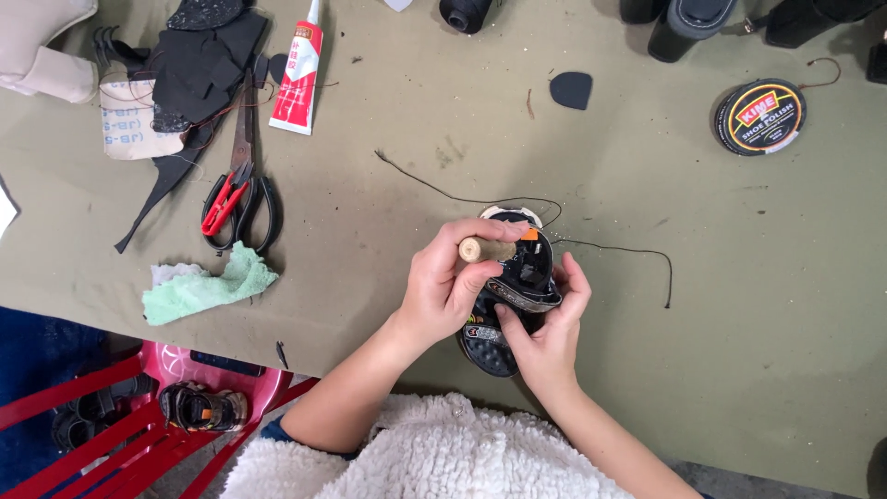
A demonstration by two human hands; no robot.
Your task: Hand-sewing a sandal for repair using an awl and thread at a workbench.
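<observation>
Small black sandal (511, 296) near bench (739, 305) front edge, w/ right hand (547, 334) clasped under it, left hand (450, 282) closed on wood-handled awl (485, 249) at its top, dark thread (610, 248) trailing right; scissors (243, 189), green cloth (208, 286) toward left edge.

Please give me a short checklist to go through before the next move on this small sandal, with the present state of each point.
1. Sandal held firm: ok, the right hand cups it from below, clear of the table.
2. Tool in a sure grip: ok, the left hand is closed on the wooden handle.
3. Tool tip placed where it should go: cannot tell, the tip is hidden inside the sandal.
4. Right fingers clear of the tip: cannot tell, they lie close along the strap.
5. Thread free of tangles: ok, it trails loose across the table.
6. Scissors to hand: ok, they lie to the left on the table.
</observation>
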